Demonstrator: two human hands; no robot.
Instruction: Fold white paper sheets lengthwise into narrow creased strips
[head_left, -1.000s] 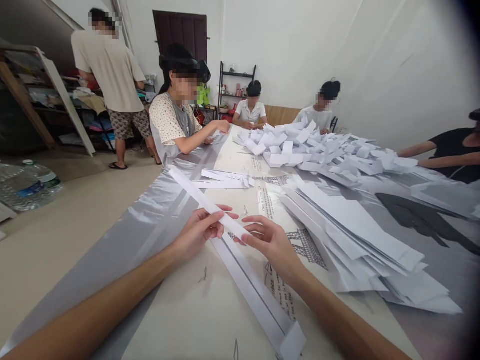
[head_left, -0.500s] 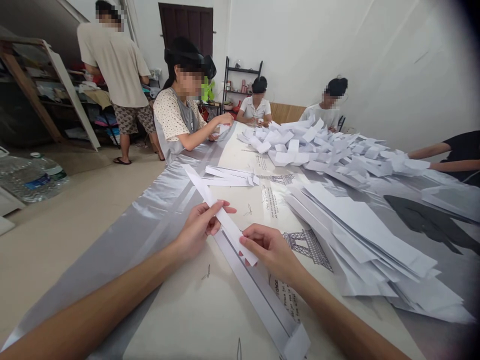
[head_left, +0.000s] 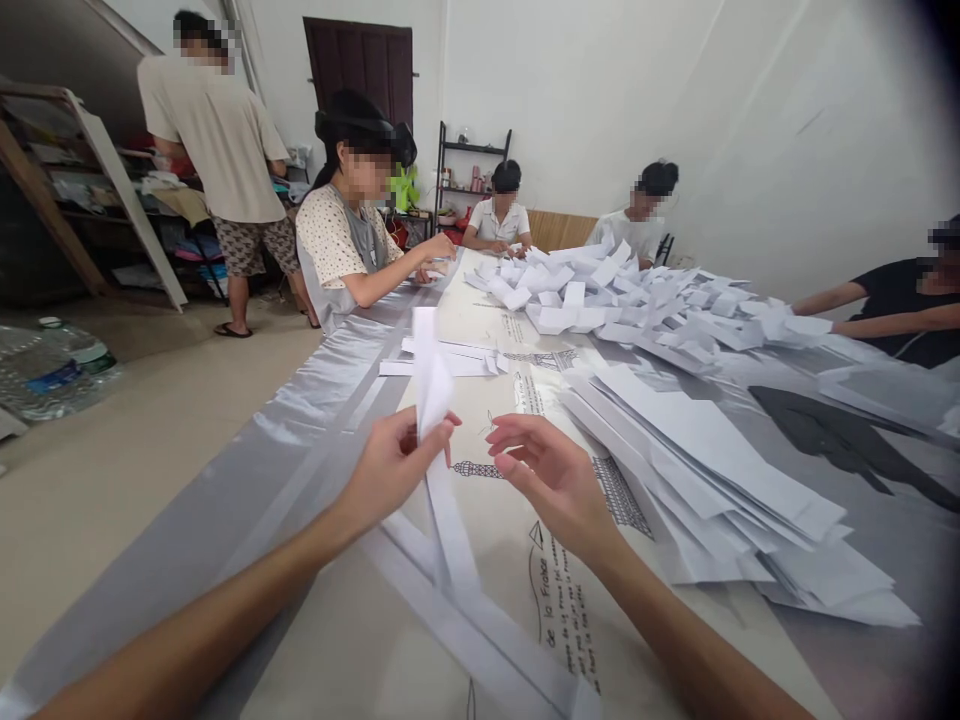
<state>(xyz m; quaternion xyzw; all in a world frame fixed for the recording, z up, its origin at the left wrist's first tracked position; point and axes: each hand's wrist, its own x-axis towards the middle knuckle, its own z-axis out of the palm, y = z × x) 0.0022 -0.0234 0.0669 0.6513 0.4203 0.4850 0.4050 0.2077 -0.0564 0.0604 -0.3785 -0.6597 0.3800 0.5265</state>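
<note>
My left hand (head_left: 401,460) pinches a folded white paper strip (head_left: 433,375) between thumb and fingers. The strip's upper end rises blurred above the hand, and a lower length runs down toward me. Just right of it, my right hand (head_left: 544,475) is empty, thumb and fingers apart and curved. Under both hands, more long white paper strips (head_left: 480,650) lie crossing on the printed tablecloth (head_left: 352,640). Beyond my left hand, several flat strips (head_left: 390,368) rest together on the table.
A stack of white paper sheets (head_left: 720,470) lies at the right. Behind it spreads a large heap of folded paper pieces (head_left: 600,290). Several people sit round the table, and another person (head_left: 210,130) stands at the back left. Plastic bottles (head_left: 56,370) stand on the floor.
My right hand has let go of the strip and moved slightly right. In my left hand the strip has swung more upright and now looks folded. The view has shifted slightly.
</note>
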